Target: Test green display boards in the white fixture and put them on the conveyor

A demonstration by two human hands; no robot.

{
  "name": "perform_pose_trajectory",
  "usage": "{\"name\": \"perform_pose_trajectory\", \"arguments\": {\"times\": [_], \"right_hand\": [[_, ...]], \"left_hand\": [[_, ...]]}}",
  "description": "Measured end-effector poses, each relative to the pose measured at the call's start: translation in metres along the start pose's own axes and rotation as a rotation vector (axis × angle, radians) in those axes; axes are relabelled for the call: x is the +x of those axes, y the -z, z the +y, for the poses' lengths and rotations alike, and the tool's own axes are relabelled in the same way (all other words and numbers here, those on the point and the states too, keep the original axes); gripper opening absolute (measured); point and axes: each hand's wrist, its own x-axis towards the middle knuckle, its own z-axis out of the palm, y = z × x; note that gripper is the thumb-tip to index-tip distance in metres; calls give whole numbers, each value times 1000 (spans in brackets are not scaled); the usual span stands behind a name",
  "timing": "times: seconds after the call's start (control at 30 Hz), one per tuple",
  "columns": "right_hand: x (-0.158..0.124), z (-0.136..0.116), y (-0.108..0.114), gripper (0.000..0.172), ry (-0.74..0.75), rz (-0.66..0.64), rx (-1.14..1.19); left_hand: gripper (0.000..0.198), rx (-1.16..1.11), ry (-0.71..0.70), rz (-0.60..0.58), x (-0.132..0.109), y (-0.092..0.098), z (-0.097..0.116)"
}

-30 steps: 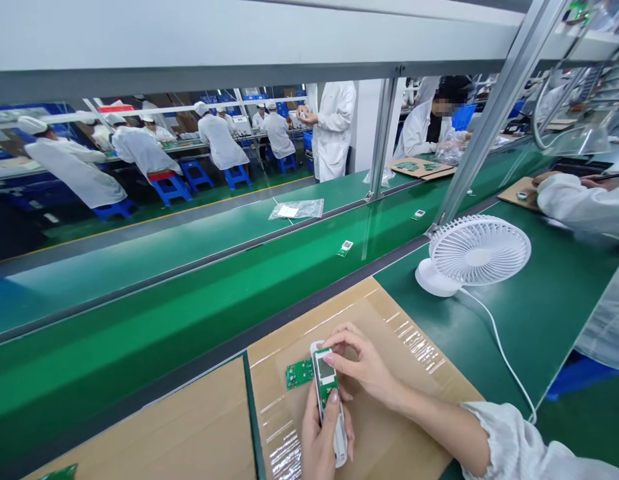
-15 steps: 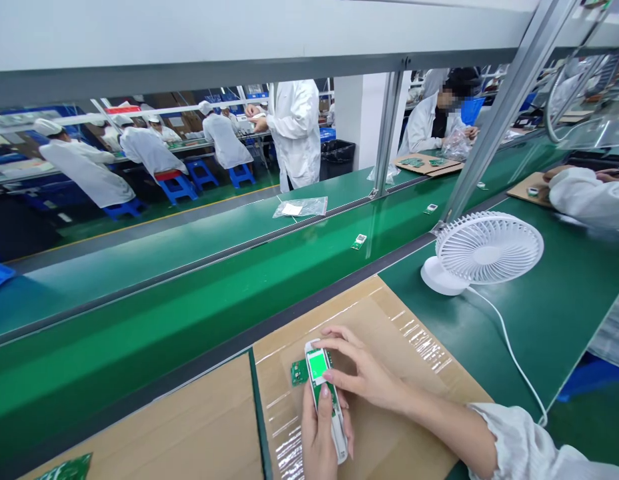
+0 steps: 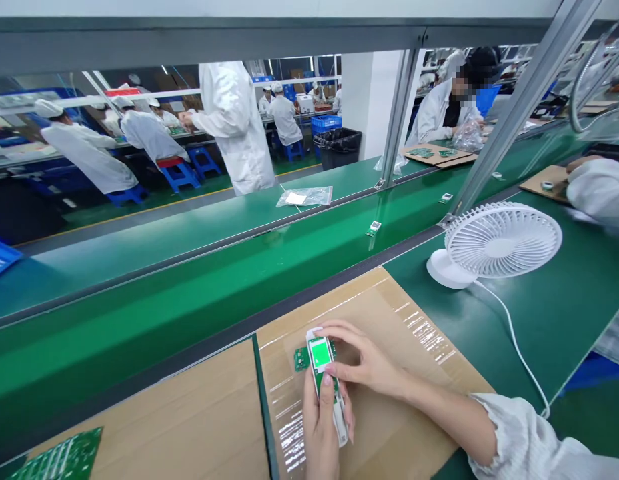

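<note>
While the left hand point(image 3: 320, 420) wrapped the lower part of a white housing point(image 3: 341, 427), its thumb lay over the circuit board point(image 3: 318, 385) seated in it, and its other fingers closed round the far side. The right hand point(image 3: 323, 349) reached across from the other side with thumb and forefinger moderately spread, the thumb near the lower corner of a bright green screen point(image 3: 320, 355) and the forefinger at the housing's top end. Whether those two pinched or merely touched, I could not tell. The whole piece was tilted above the cardboard sheet point(image 3: 394, 427), with a second green board point(image 3: 301, 359) beside it, partly hidden.

From where I stood, the screen looked like the weak point: a thumb pushing too hard on that corner might crack or smear it. Uneven pressure from the two hands could also lever the board up at one end, and I judged bare fingertips liable to slip on smooth plastic. A drop could land it on the spare board just beside it. The white fan point(image 3: 502, 240) stood well apart, though its cord point(image 3: 514, 343) ran near the right sleeve point(image 3: 509, 433), where a careless elbow might snag it.
</note>
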Motion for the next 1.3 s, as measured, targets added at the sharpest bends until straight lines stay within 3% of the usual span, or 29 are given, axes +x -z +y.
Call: {"name": "perform_pose_trajectory", "arguments": {"times": [1.3], "right_hand": [[-1,2,-4,40,-43,65,32]], "left_hand": [[31,-31,34,-39,5,7,-6]]}}
